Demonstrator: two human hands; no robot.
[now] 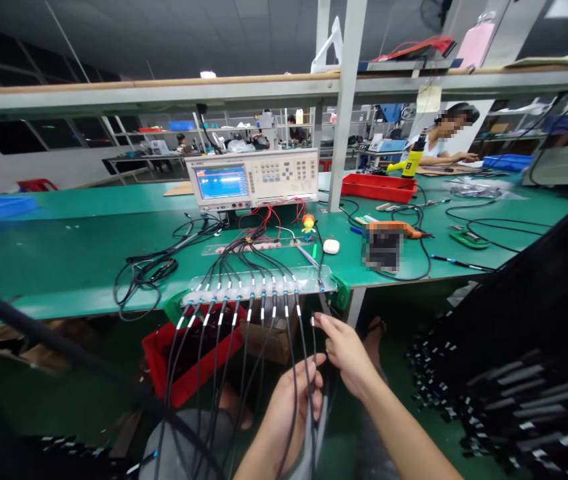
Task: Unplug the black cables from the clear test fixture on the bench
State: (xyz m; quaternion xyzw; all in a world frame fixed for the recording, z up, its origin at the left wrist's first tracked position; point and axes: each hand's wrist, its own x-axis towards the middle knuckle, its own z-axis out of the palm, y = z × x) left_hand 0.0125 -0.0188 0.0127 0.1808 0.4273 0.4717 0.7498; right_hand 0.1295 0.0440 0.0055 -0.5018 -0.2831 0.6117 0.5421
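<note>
My right hand (347,350) pinches a thin black cable (315,343) near its white-labelled upper end, just below the right end of a clear connector strip (264,285). Lower and to the left, my left hand (289,407) is curled with its fingers closed around the hanging part of that cable; the exact grip is partly hidden by other cables in front. Several black cables with blue rings and white labels (221,319) hang in a row from the strip, which is fixed along the bench's front edge between green clamps (343,292).
Behind the strip stands a bench meter (254,179) with a lit screen and red leads. Coiled cables (151,267) lie left; an orange-handled tool (397,230) and red tray (379,188) lie right. Below is a red bin (191,357). Bundled cables (519,400) hang at right. A co-worker (439,143) sits beyond.
</note>
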